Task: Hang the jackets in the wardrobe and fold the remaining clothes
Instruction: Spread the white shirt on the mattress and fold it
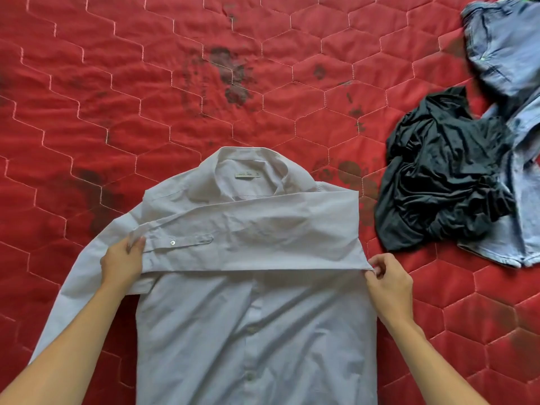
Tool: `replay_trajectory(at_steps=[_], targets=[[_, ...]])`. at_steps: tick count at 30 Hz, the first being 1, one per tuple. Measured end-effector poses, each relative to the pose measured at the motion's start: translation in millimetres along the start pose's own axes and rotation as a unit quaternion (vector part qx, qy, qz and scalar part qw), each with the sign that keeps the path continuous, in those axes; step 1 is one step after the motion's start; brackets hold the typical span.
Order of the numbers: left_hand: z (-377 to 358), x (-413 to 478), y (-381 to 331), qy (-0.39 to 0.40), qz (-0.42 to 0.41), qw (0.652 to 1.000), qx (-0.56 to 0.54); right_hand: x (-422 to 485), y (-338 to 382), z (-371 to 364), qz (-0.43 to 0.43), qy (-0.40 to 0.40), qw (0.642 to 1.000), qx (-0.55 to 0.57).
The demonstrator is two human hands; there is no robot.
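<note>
Grey shirt [248, 331] lies flat on the red bed [146, 83]; left hand [121, 260] fingers grip the end of the sleeve [263, 229] folded across it; right hand [388, 283] pinches the fold's edge.

The bed [117, 83] has a red quilted surface stitched in hexagons, with dark stains [233, 74] near its middle. A pale grey shirt [254, 317] lies flat on it, buttoned front up, collar at the far end, one sleeve folded across the chest. To the right, apart from the shirt, a black garment [438, 176] lies crumpled. Its right edge overlaps blue denim [508, 45] that runs up to the top right corner.
</note>
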State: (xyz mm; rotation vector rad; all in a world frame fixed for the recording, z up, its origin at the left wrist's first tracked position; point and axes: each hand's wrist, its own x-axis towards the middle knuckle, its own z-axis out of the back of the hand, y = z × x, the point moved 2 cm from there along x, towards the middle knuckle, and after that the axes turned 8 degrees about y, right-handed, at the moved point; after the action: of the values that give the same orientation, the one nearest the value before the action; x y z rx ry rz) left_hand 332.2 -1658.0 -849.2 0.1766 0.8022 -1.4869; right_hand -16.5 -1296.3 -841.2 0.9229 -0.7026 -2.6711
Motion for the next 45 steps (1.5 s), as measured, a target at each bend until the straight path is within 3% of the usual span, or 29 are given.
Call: replay_trajectory(at_steps=[3, 9, 13, 16, 21, 25, 27, 29, 30, 31, 33, 38, 41, 45], targets=[[-0.8, -2.9, 2.6, 0.011, 0.018, 1.0, 0.012, -6.2, -10.4, -2.4, -0.049, 0.016, 0.999, -0.006], [-8.6, -7.5, -0.9, 0.045, 0.01, 0.999, -0.017, -7.4, 1.8, -8.5, -0.045, 0.053, 0.996, -0.065], [-7.5, -17.6, 3.2, 0.023, -0.006, 0.998, -0.063, -4.2, 25.1, -14.7, 0.064, 0.001, 0.99, -0.127], [-3.6, -22.0, 15.1, -0.016, 0.003, 0.998, -0.057, -15.0, 52.0, -32.5, 0.193, 0.014, 0.963, -0.185], [9.6, -25.0, 58.5, -0.05, 0.046, 0.997, -0.03, -47.3, 110.8, -97.4, 0.314, 0.152, 0.909, -0.23], [29.1, -46.2, 105.2, -0.129, 0.194, 0.972, -0.015, -74.7, 157.6, -162.6, 0.355, 0.245, 0.866, -0.253], [33.0, -61.9, 141.6, -0.128, 0.299, 0.944, -0.048, -91.9, 183.0, -188.9, 0.376, 0.268, 0.85, -0.254], [30.6, -82.2, 175.1, -0.069, 0.412, 0.894, -0.165, -109.9, 203.0, -212.5, 0.386, 0.296, 0.837, -0.252], [25.1, -94.3, 186.9, -0.031, 0.451, 0.849, -0.274, -118.7, 209.6, -223.8, 0.392, 0.308, 0.829, -0.253], [18.5, -106.1, 195.6, 0.0, 0.473, 0.781, -0.407, -127.9, 214.3, -235.6, 0.399, 0.321, 0.821, -0.254], [9.6, -120.5, 207.9, -0.021, 0.465, 0.673, -0.576, -148.4, 219.7, -258.6, 0.414, 0.351, 0.799, -0.258], [26.1, -102.4, 231.7, -0.176, 0.383, 0.541, -0.728, -200.7, 237.6, -307.6, 0.498, 0.376, 0.735, -0.266], [51.0, -81.9, 243.7, -0.161, 0.286, 0.491, -0.807, -222.9, 254.7, -338.0, 0.529, 0.374, 0.706, -0.286], [87.5, -55.7, 255.7, -0.096, 0.165, 0.506, -0.841, -239.3, 280.7, -375.4, 0.51, 0.408, 0.69, -0.313]])
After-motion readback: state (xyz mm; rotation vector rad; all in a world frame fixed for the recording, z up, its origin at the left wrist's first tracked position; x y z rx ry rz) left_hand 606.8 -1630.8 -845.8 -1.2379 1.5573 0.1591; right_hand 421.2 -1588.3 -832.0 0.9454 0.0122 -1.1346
